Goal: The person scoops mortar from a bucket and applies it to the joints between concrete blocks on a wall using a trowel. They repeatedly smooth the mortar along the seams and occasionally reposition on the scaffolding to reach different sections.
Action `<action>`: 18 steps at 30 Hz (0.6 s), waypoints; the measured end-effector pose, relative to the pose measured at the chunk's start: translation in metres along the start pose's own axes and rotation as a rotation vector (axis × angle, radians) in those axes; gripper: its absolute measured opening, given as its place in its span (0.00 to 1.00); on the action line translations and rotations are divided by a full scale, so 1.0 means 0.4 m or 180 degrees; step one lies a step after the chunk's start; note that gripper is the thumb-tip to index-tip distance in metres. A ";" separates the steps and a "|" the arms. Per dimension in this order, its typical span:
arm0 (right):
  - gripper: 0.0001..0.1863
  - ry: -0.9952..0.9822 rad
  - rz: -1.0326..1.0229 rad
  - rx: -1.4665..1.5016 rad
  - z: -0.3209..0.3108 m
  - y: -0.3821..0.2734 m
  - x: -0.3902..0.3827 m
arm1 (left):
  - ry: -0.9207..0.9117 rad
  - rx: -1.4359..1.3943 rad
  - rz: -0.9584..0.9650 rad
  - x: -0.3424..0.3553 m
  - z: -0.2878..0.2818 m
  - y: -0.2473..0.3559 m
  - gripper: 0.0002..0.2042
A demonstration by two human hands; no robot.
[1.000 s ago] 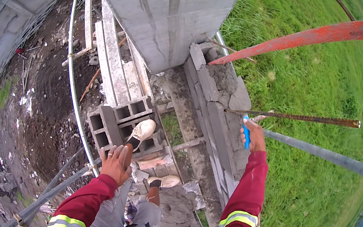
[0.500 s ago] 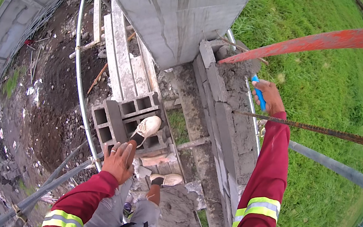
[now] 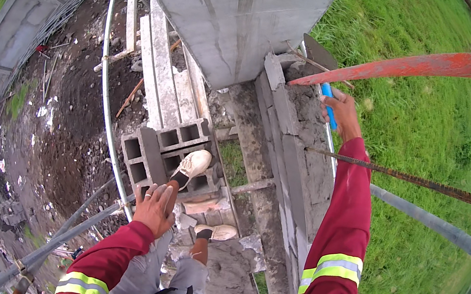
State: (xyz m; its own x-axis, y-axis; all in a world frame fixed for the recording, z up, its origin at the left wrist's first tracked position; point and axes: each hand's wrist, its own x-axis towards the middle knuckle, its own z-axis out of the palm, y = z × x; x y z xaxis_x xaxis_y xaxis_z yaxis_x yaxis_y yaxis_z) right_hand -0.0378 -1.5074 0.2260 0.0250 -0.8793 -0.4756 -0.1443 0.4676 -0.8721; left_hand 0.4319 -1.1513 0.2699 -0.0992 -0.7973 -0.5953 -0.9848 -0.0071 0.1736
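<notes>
My right hand (image 3: 344,112) is closed round the blue handle of a trowel (image 3: 329,108), on the grassy side of a grey block wall (image 3: 282,114). A dark rounded blade (image 3: 321,54) shows past the wall's far end, partly hidden behind a red curved bar (image 3: 413,70). Wet grey mortar (image 3: 309,117) covers the wall top. My left hand (image 3: 155,207) lies open and flat on my raised leg, a ring on one finger, holding nothing. Beneath that leg, my shoe stands on hollow concrete blocks (image 3: 145,159).
A ribbed steel rod (image 3: 412,178) juts across the wall to the right, above a grey pipe (image 3: 436,225). Ahead rises a concrete column (image 3: 227,13). Planks (image 3: 156,76) and a pale pipe rail (image 3: 108,87) run along the left. Mortar also lies on a board (image 3: 229,272) by my feet.
My right hand has moved slightly forward and left with the trowel, whose dark blade now shows beyond the wall's far end. My left hand stays on my leg.
</notes>
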 end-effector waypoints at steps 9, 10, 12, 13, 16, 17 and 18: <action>0.14 0.0182 0.0194 0.0172 -0.051 0.014 -0.094 | 0.0010 0.0137 0.0031 0.004 0.000 0.002 0.41; 0.14 0.0269 0.0241 0.0259 -0.067 0.022 -0.124 | 0.0027 0.0081 0.0019 0.006 -0.001 0.001 0.41; 0.13 0.0335 0.0210 0.0500 -0.104 0.052 -0.199 | 0.0004 0.0081 -0.0009 0.007 -0.003 -0.002 0.41; 0.14 0.0432 0.0339 0.0582 -0.119 0.072 -0.232 | 0.0041 0.0044 -0.0013 0.008 -0.005 -0.003 0.42; 0.16 0.0504 0.0672 0.0828 -0.135 0.145 -0.291 | 0.0024 0.0037 -0.0016 0.010 -0.008 -0.006 0.43; 0.18 0.0521 0.0780 0.0868 -0.131 0.167 -0.293 | 0.0035 0.0025 0.0003 0.011 -0.008 -0.006 0.43; 0.19 0.0593 0.0941 0.0881 -0.125 0.187 -0.289 | 0.0037 0.0017 0.0010 0.010 -0.008 -0.007 0.43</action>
State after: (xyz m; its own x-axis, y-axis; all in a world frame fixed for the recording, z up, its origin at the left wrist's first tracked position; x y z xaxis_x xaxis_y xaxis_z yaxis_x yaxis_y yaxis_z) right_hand -0.1008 -1.3754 0.2215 -0.1600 -0.6936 -0.7023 0.1523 0.6856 -0.7118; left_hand 0.4346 -1.1565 0.2694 -0.1006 -0.8042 -0.5857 -0.9852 -0.0014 0.1712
